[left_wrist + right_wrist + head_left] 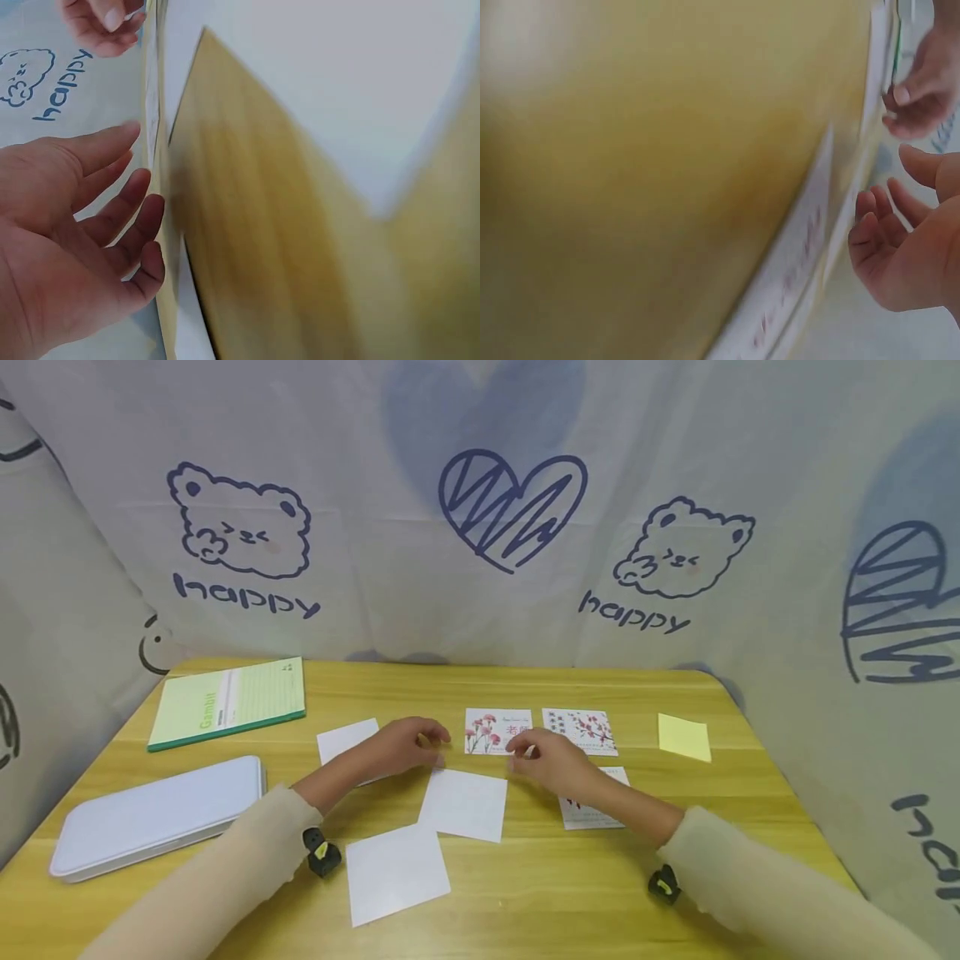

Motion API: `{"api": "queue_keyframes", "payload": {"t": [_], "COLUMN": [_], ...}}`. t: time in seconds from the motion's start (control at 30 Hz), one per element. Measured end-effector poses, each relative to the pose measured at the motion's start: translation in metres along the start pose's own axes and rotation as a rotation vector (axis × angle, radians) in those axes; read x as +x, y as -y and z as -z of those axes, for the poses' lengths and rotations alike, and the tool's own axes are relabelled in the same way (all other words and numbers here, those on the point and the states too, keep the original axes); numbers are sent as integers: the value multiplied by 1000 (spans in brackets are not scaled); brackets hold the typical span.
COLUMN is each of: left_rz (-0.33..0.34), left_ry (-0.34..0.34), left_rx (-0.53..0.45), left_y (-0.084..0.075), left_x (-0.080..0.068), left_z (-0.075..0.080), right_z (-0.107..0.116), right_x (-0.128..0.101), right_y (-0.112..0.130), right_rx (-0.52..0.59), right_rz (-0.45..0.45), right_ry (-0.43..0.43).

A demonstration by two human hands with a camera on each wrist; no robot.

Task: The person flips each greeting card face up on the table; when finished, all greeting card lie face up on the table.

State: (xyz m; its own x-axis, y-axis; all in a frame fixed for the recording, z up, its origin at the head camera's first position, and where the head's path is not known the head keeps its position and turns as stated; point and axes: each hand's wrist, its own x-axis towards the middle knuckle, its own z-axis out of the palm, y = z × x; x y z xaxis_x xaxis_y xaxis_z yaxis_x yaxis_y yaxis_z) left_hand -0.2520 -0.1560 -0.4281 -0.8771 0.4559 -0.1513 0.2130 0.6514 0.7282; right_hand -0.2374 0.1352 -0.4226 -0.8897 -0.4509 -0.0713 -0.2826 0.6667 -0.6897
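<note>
Nearest edge of counter [525, 893]: blank white sheet [396, 872], second white sheet [465, 803] just beyond. Left hand [405, 746] lay low over third white sheet [347, 739], fingers [112, 202] loosely spread, holding nothing. Right hand [551, 762] hovered near flower card [497, 730], fingers [877, 225] relaxed, slightly curled, empty; another printed card [588, 814] partly under its wrist. Likely step: hands closing on flower card between them. Next move would need fingertip under card's thin edge. Farther back: blossom card [579, 731], yellow note [684, 737], green notebook [228, 702], white case [157, 817].

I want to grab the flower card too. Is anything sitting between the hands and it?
No. The flower card lies flat between the left hand and right hand, with only bare table in the small gaps.
</note>
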Motion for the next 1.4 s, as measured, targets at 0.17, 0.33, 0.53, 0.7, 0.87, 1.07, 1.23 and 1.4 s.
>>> {"api": "queue_keyframes", "payload": {"t": [0.17,0.33,0.53,0.7,0.87,1.07,1.23,1.4], "left_rz": [-21,-67,-116,-119,-68,-23,-1,29], "left_ry": [29,24,19,21,36,26,-47,-103], "left_rx": [5,68,160,191,64,-192,-319,-372], "left_y": [5,4,2,-2,-2,-4,-13,-26], "left_x": [-11,-14,-14,-14,-13,-10,-7,-9], "left_z": [-5,-9,-11,-11,-10,-6,-2,1], "right_z": [-21,-31,-33,-34,-34,-29,-17,0], "right_x": [-12,-18,-20,-21,-21,-20,-18,-17], "right_y": [10,17,20,19,19,21,27,33], "right_rx": [-34,-143,-204,-201,-215,-181,-96,12], "right_rz": [-47,-88,-88,-108,-95,-68,-28,27], "right_ry": [10,4,8,-2,-12,-39,-106,-154]}}
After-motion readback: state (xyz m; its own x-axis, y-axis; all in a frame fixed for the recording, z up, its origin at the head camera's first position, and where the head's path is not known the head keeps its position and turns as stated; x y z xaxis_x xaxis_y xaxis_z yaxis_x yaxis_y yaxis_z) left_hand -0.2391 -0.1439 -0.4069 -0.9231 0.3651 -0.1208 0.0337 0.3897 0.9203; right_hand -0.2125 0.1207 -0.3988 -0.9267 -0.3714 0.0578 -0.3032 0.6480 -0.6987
